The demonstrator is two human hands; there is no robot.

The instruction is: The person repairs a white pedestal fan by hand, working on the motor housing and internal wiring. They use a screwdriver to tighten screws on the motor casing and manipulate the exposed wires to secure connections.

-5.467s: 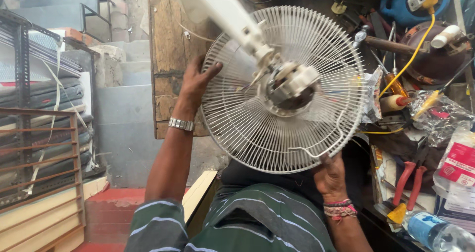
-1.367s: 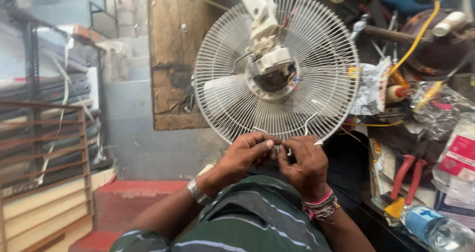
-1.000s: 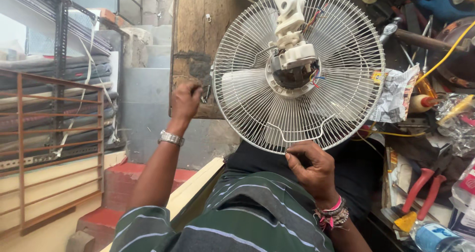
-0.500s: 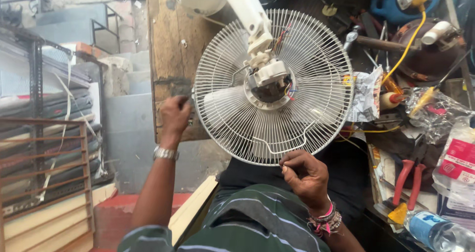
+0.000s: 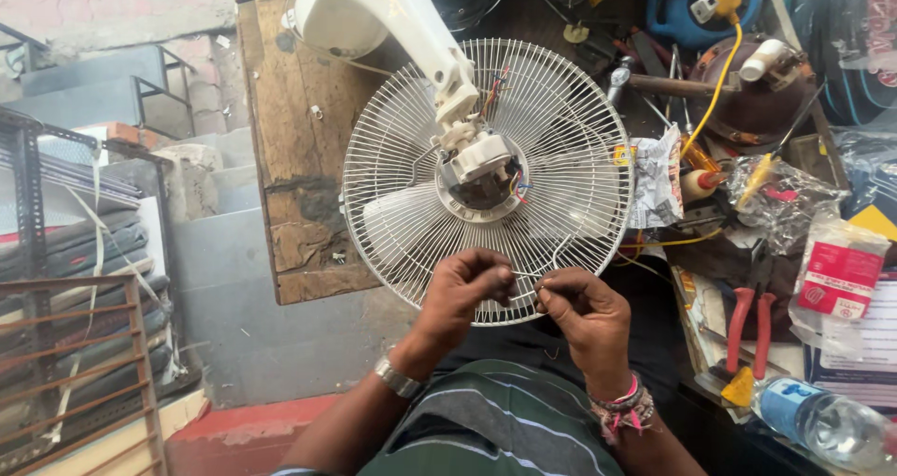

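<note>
A pair of red-handled pliers [image 5: 745, 319] lies on the cluttered counter [image 5: 696, 298], near a clear plastic water bottle [image 5: 822, 425] with a blue cap. Farther back sit a blue cable reel [image 5: 687, 4], a yellow cord [image 5: 712, 93] and crumpled clear plastic bags [image 5: 780, 191]. A weathered brown wooden board [image 5: 294, 149] stands at the left.

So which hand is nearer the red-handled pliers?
Right. The right hand is at the fan guard rim, closer to the red-handled pliers; the left hand is farther.

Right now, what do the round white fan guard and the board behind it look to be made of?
Round white fan guard: thin metal wire, seemingly white-coated, judging by its fine radial spokes. Brown board: bare wood, worn, with visible grain and a dark chipped patch. Both hands' fingers meet at the guard's lower rim.
</note>
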